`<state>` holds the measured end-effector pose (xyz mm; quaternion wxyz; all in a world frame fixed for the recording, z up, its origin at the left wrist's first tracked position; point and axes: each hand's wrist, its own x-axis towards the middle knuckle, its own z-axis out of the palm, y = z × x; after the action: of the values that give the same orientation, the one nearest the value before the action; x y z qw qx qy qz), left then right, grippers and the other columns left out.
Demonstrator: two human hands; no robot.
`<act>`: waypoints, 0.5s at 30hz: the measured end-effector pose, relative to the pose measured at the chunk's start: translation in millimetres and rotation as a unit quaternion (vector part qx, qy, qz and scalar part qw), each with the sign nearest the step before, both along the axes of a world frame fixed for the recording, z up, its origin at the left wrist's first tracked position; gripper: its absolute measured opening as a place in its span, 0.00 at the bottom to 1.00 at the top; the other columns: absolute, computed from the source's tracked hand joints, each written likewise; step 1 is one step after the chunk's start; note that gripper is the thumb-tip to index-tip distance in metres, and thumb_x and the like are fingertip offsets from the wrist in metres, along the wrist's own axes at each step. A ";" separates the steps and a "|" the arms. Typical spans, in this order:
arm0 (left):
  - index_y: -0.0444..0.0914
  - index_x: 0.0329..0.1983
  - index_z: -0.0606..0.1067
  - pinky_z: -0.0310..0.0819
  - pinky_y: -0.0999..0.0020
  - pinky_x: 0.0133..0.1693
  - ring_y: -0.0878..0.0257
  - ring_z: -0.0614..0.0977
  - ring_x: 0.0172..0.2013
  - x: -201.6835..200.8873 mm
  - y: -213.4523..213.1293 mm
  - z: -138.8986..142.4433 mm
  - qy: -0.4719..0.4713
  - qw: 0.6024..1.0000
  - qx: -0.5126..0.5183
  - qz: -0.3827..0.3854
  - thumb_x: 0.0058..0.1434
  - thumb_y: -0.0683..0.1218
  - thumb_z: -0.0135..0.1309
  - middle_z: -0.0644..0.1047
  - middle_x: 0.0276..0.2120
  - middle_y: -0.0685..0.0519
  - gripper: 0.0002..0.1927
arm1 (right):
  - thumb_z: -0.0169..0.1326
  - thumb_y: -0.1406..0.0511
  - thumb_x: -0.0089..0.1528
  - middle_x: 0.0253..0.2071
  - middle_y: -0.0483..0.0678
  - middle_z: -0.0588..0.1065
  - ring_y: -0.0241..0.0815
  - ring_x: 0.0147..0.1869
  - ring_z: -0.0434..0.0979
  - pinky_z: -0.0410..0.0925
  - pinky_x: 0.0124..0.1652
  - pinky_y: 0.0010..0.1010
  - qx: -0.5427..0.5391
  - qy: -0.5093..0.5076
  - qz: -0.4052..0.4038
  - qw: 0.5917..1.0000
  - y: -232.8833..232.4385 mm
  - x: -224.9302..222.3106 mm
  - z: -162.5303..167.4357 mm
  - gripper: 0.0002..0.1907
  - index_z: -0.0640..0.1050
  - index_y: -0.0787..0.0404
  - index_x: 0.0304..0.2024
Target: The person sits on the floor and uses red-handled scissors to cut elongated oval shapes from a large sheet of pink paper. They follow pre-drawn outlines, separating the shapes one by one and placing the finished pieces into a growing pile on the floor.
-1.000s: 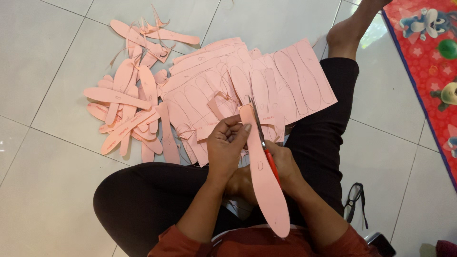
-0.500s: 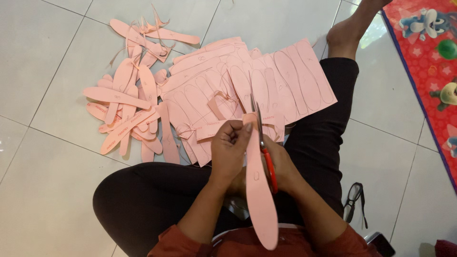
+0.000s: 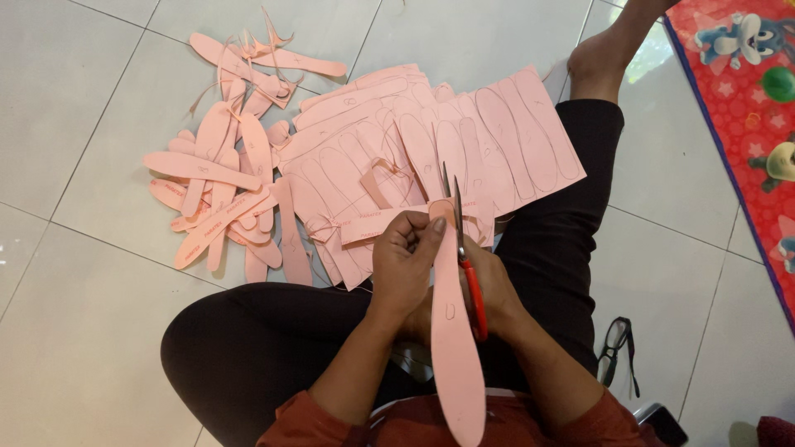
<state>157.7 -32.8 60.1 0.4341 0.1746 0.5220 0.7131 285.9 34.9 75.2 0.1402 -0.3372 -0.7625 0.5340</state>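
Two hands work above the pink marked foam sheets (image 3: 464,149): left hand (image 3: 403,265) pinches the long pink insole-shaped foam piece (image 3: 454,331), right hand (image 3: 497,290) grips red-handled scissors (image 3: 464,257), trimming its tip.

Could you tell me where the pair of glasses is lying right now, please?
In the head view, the glasses lie on the tiled floor at lower right, just beside the person's right leg.

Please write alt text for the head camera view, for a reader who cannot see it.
A seated person's left hand holds a long pink sole-shaped piece while the right hand cuts its tip with red-handled scissors. On the tiled floor ahead lie pink sheets marked with sole outlines and a pile of cut-out pieces; eyeglasses lie to the right.
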 end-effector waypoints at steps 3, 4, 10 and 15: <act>0.33 0.38 0.75 0.69 0.80 0.29 0.76 0.73 0.27 -2.4 0.3 2.1 -0.004 1.000 -0.003 0.005 0.68 0.44 0.58 0.77 0.28 0.58 0.08 | 0.46 0.64 0.60 0.26 0.54 0.77 0.46 0.27 0.79 0.72 0.32 0.34 -0.028 -0.009 -0.008 1.000 -0.1 2.4 3.5 0.17 0.74 0.67 0.48; 0.33 0.38 0.76 0.70 0.80 0.29 0.75 0.74 0.26 -4.0 -0.8 3.4 -0.008 1.000 -0.008 0.001 0.68 0.44 0.57 0.77 0.28 0.57 0.08 | 0.45 0.65 0.60 0.25 0.54 0.77 0.45 0.26 0.79 0.72 0.31 0.34 -0.043 -0.017 -0.011 0.999 -0.9 2.9 5.3 0.16 0.75 0.66 0.48; 0.31 0.43 0.78 0.72 0.79 0.27 0.75 0.76 0.25 -16.7 -4.5 15.0 0.019 0.999 -0.043 -0.020 0.67 0.44 0.57 0.79 0.28 0.56 0.09 | 0.49 0.67 0.65 0.24 0.59 0.75 0.52 0.26 0.75 0.69 0.31 0.39 -0.101 -0.123 0.003 0.987 2.7 0.9 13.4 0.12 0.76 0.67 0.47; 0.31 0.42 0.77 0.77 0.76 0.26 0.73 0.78 0.23 -19.4 -6.8 21.7 -0.027 0.995 -0.069 -0.059 0.64 0.42 0.56 0.77 0.25 0.57 0.09 | 0.49 0.68 0.63 0.42 0.55 0.80 0.49 0.47 0.82 0.72 0.47 0.38 -0.039 -0.003 0.039 0.998 5.0 0.4 11.9 0.19 0.71 0.66 0.56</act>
<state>138.3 -39.6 81.7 0.5010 0.1552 0.5467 0.6527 286.3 39.9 87.1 0.1040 -0.3144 -0.7539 0.5675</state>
